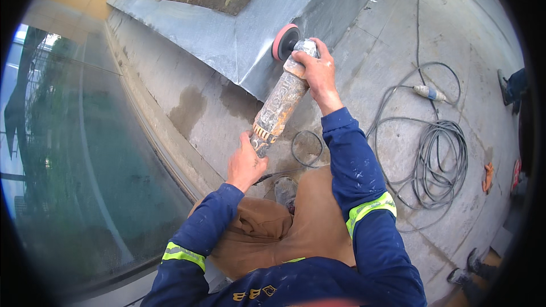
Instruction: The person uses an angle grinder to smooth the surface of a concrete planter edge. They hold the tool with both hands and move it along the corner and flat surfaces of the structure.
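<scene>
Polishing step, apparently: left hand [245, 166] clamped on the polisher [280, 102] at its rear, right hand [319, 75] on its head; pink pad [278, 44] at grey stone ledge [248, 37], contact unclear. Next move calls for steady, flat pressure.

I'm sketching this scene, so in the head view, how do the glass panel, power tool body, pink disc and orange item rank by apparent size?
Largest to smallest:
glass panel
power tool body
pink disc
orange item

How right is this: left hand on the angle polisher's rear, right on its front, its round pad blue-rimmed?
In the head view, the round pad on the angle polisher has a pinkish-red rim, not blue; left hand and right hand are as stated.
</scene>
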A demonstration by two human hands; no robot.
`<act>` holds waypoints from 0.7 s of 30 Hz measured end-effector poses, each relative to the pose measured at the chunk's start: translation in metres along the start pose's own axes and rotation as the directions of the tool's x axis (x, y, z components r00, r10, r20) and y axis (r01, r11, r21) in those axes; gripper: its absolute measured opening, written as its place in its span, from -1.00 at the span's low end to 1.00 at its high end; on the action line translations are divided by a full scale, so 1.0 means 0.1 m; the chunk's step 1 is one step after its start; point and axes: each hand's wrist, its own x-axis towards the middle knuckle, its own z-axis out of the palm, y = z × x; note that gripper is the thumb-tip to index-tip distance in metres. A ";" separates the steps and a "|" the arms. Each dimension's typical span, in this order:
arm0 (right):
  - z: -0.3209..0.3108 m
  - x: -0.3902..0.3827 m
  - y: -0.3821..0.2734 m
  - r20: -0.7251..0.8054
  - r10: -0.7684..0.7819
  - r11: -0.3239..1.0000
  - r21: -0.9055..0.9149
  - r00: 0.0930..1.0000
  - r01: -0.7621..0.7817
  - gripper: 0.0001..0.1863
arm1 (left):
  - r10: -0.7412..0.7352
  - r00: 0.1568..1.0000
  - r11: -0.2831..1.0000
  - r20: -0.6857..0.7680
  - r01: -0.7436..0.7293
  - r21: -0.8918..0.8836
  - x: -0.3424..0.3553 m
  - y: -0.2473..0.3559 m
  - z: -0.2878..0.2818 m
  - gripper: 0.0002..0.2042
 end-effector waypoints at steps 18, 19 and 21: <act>-0.54 -0.50 -0.40 -0.147 0.010 0.962 0.270 0.989 0.031 -0.48 | 0.253 0.967 0.966 0.042 -0.255 0.035 -0.11 0.04 -0.07 -0.32; -0.54 -0.59 -0.50 -0.132 0.020 0.901 0.432 0.991 0.039 -0.46 | 0.298 0.955 0.954 0.007 -0.298 0.017 -0.12 0.05 -0.11 -0.31; -0.56 -0.74 -0.66 -0.092 0.033 0.699 0.714 0.995 0.043 -0.42 | 0.321 0.947 0.945 -0.035 -0.322 -0.050 -0.18 0.13 -0.17 -0.30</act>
